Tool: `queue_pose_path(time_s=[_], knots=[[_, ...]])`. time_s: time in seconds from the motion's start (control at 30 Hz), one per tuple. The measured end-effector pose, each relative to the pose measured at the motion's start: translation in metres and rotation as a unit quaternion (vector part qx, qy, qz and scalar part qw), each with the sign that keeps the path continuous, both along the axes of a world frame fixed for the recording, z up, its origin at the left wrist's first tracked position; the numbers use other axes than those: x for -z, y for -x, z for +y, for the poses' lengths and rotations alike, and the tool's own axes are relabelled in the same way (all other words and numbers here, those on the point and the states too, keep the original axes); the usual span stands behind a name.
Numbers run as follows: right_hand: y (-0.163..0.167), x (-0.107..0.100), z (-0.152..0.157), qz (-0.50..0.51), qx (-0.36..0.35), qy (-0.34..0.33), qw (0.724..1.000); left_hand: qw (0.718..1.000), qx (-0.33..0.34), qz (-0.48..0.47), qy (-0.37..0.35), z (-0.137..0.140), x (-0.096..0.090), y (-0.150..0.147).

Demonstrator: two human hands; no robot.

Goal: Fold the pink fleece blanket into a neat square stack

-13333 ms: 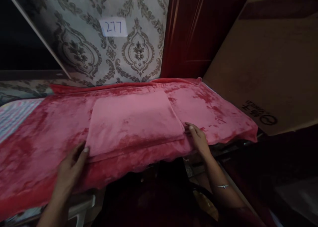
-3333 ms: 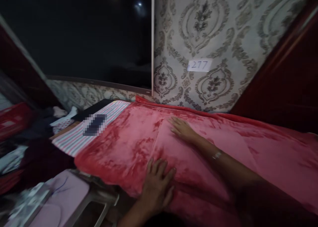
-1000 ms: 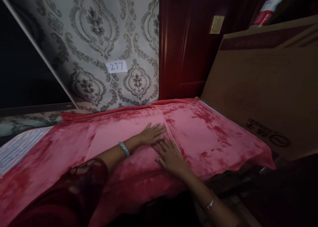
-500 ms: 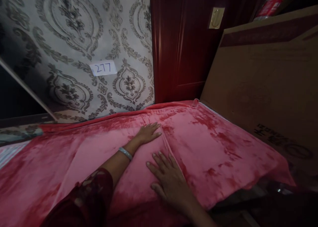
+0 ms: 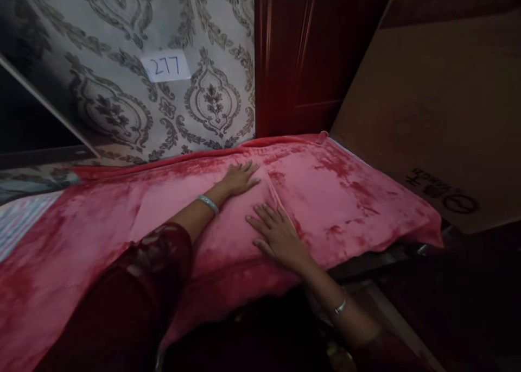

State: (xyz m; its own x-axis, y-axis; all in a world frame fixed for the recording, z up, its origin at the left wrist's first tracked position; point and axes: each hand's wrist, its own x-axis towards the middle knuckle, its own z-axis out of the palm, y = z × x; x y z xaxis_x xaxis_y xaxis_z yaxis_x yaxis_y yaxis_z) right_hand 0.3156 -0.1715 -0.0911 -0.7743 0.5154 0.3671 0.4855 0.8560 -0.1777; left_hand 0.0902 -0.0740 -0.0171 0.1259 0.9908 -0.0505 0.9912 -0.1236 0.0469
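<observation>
A pink plush cloth (image 5: pixel 350 198) is spread over a table-like surface, with a folded layer (image 5: pixel 175 198) of the same fabric on its middle. My left hand (image 5: pixel 240 178) lies flat on the folded layer near its far right corner, fingers spread. Closer to me, my right hand (image 5: pixel 280 239) rests palm down by the layer's right edge, its fingers apart. Neither hand grips anything. What lies under the cloth is hidden.
Patterned wallpaper (image 5: pixel 211 103) with a paper label (image 5: pixel 166 66) reading 277 rises behind the cloth. A dark red panel (image 5: pixel 301 62) adjoins it. On the right leans a large cardboard box (image 5: pixel 439 100). A dark screen-like panel (image 5: pixel 36 117) stands at left, above a checked cloth (image 5: pixel 24 217).
The view has tilted down, so everything appears higher in the picture. Both hands stay flat on the folded layer in nearly the same spots. More of my right forearm shows.
</observation>
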Motion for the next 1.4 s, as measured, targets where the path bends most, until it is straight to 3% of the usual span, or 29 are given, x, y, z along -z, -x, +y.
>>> queue_pose_path(time_s=[0.1, 0.2, 0.37, 0.57, 0.73, 0.83, 0.97, 1.23, 1.4], knots=[[-0.001, -0.001, 0.001, -0.01, 0.001, -0.005, 1.0, 0.998, -0.043, 0.033, 0.021, -0.035, -0.016, 0.019], [-0.002, 0.001, 0.002, -0.009, 0.0, -0.003, 1.0, 0.996, -0.057, 0.065, 0.029, -0.09, -0.021, 0.043], [-0.003, 0.001, 0.001, 0.0, 0.0, 0.026, 1.0, 0.995, -0.079, 0.061, -0.011, -0.189, -0.003, 0.081], [-0.016, 0.009, 0.011, 0.079, 0.032, 0.079, 0.993, 0.971, -0.222, -0.034, -0.084, -0.267, 0.02, 0.126], [-0.052, 0.016, 0.017, 0.158, 0.057, 0.131, 0.977, 0.926, -0.277, -0.153, -0.206, -0.322, 0.036, 0.123], [-0.074, 0.015, 0.006, 0.153, 0.024, 0.102, 0.983, 0.927, -0.228, -0.14, -0.262, -0.353, 0.043, 0.103], [-0.089, 0.014, -0.009, 0.105, -0.031, 0.043, 0.993, 0.96, -0.148, -0.083, -0.224, -0.377, 0.053, 0.089], [-0.082, 0.022, -0.001, 0.064, -0.036, 0.005, 0.997, 0.972, -0.145, -0.04, -0.182, -0.373, 0.066, 0.103], [-0.075, 0.022, 0.001, 0.103, -0.021, -0.028, 0.994, 0.958, -0.191, -0.049, -0.21, -0.371, 0.065, 0.099]])
